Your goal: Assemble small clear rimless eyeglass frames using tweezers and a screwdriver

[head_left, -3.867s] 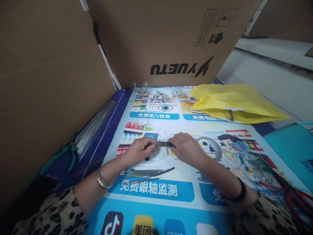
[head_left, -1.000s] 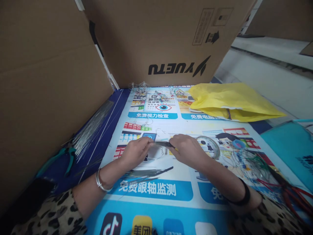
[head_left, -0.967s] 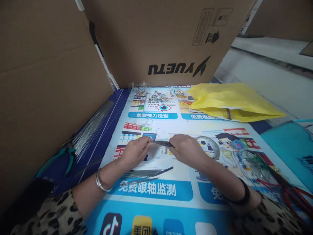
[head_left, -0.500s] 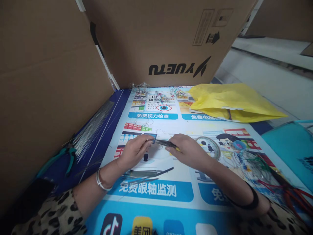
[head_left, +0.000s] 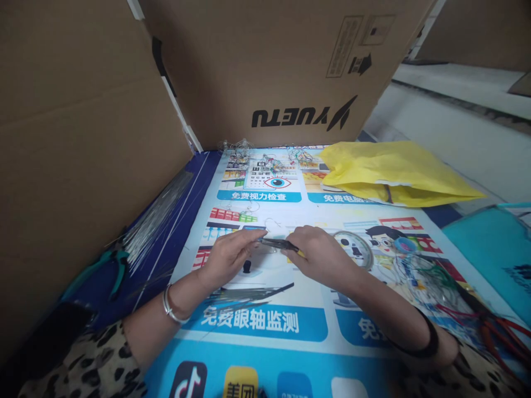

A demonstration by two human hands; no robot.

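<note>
My right hand [head_left: 317, 251] is closed around a pair of pliers [head_left: 276, 243] with dark slim jaws and a bit of yellow handle showing. The jaws point left, and their tips meet the fingertips of my left hand [head_left: 230, 254]. That hand is closed in a pinch; what lies between thumb and forefinger is too small to make out. A fine curl of wire [head_left: 274, 223] shows just above the jaws. Below the hands, a bundle of dark thin strips [head_left: 249, 294] lies on the printed sheet [head_left: 282, 345].
Silvery wires [head_left: 155, 218] and teal-handled pliers [head_left: 118, 271] lie left. Tangled coloured wires [head_left: 431, 276], a tape roll [head_left: 369, 251] and a red-handled tool [head_left: 498, 331] are right. A yellow bag [head_left: 394, 166] lies behind, beside cardboard walls [head_left: 290, 61]; a teal bag [head_left: 493, 249] sits far right.
My left fingers have straightened and moved slightly up and right along the pliers' tips. My right hand and the pliers have barely shifted.
</note>
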